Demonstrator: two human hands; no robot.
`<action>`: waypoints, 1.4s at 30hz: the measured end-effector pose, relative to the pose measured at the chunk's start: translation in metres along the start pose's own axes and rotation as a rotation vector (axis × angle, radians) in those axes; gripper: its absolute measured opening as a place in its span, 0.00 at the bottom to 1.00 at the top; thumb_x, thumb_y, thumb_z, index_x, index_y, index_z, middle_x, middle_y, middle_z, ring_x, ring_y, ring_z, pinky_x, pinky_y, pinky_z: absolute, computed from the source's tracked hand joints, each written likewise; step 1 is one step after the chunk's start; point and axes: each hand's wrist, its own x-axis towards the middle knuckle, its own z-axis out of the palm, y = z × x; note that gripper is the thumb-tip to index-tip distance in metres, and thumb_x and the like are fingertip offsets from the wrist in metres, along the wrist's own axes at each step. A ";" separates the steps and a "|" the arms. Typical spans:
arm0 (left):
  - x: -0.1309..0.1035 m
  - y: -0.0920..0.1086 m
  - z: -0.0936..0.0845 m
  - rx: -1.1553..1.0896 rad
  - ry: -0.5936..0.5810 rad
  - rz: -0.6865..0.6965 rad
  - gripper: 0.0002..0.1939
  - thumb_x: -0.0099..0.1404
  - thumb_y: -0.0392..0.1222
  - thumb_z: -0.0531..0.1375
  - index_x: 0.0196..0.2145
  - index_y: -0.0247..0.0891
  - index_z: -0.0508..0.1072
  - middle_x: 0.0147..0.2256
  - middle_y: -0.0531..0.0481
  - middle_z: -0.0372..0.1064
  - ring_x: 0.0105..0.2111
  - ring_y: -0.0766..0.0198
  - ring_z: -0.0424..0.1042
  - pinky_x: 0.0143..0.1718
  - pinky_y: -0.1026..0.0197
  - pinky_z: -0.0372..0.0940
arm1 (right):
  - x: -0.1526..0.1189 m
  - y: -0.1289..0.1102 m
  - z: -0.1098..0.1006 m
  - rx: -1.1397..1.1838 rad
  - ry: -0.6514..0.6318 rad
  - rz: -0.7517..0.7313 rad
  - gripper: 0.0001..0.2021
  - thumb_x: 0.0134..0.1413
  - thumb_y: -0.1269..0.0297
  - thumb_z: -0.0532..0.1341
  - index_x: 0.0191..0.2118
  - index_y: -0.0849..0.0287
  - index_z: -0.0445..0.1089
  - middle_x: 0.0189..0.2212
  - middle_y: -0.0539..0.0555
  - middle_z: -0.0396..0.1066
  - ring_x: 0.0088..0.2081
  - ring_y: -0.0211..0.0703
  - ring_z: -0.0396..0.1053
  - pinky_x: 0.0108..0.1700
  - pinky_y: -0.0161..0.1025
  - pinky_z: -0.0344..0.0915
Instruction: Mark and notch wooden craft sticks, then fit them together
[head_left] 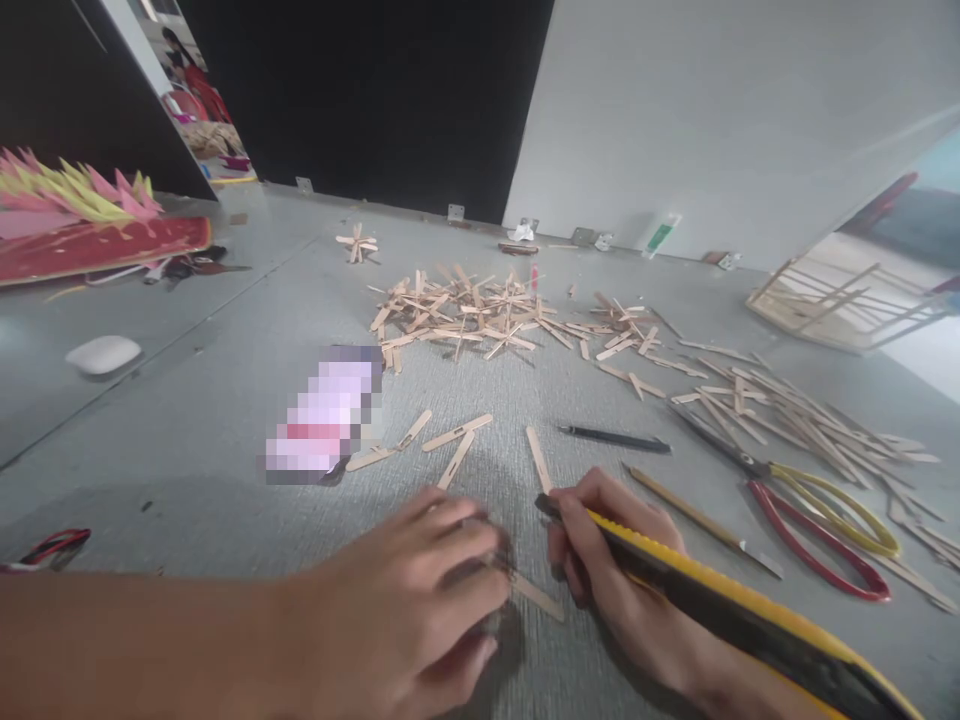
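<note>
My right hand (615,560) is closed round a yellow and black utility knife (720,600), its tip pointing up and left. Just beyond its fingertips lies a flat wooden stick (538,458). My left hand (442,590) is at the bottom centre, fingers bent and blurred by motion; whether it grips anything cannot be made out. Another wooden stick (538,597) lies between the two hands, its left end near the left fingers. Beyond the left hand are slotted sticks, one (457,460) by its knuckles and one (457,432) further off.
Heaps of wooden sticks (465,315) spread across the back and right of the grey table (247,370). Red and yellow scissors (817,540), a craft blade (697,515) and a dark pen-like tool (615,438) lie right. A pixelated item (326,415) and white object (103,354) are left.
</note>
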 end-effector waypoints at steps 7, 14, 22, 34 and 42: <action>-0.019 0.011 0.022 0.377 0.014 0.081 0.24 0.78 0.52 0.53 0.62 0.32 0.70 0.60 0.32 0.69 0.60 0.40 0.67 0.62 0.40 0.58 | -0.001 -0.001 -0.004 -0.114 -0.050 -0.069 0.20 0.71 0.56 0.57 0.24 0.53 0.63 0.15 0.44 0.59 0.16 0.35 0.55 0.20 0.38 0.54; -0.030 0.016 0.045 0.418 0.036 0.063 0.22 0.78 0.45 0.51 0.65 0.37 0.65 0.55 0.34 0.71 0.55 0.45 0.69 0.59 0.45 0.61 | 0.001 0.002 -0.002 -0.108 -0.206 -0.157 0.17 0.72 0.58 0.55 0.28 0.54 0.65 0.17 0.44 0.65 0.18 0.34 0.62 0.24 0.36 0.58; -0.020 0.005 0.035 0.256 -0.014 0.111 0.34 0.76 0.60 0.54 0.71 0.39 0.57 0.62 0.30 0.64 0.65 0.37 0.62 0.64 0.37 0.59 | 0.002 0.001 -0.001 -0.161 -0.243 -0.257 0.16 0.71 0.62 0.54 0.28 0.54 0.63 0.18 0.43 0.63 0.18 0.33 0.61 0.25 0.35 0.57; -0.019 0.005 0.035 0.248 -0.061 0.117 0.29 0.75 0.47 0.54 0.69 0.34 0.59 0.64 0.26 0.61 0.66 0.35 0.60 0.65 0.36 0.56 | 0.002 -0.001 -0.002 -0.198 -0.263 -0.275 0.14 0.70 0.64 0.55 0.29 0.53 0.63 0.19 0.43 0.61 0.19 0.35 0.61 0.24 0.35 0.59; -0.014 0.005 0.034 0.392 0.022 0.154 0.22 0.78 0.45 0.50 0.64 0.35 0.66 0.58 0.32 0.70 0.61 0.40 0.67 0.64 0.38 0.57 | 0.004 -0.001 0.001 -0.182 -0.259 -0.339 0.12 0.70 0.64 0.54 0.33 0.54 0.67 0.20 0.44 0.65 0.21 0.33 0.65 0.26 0.31 0.61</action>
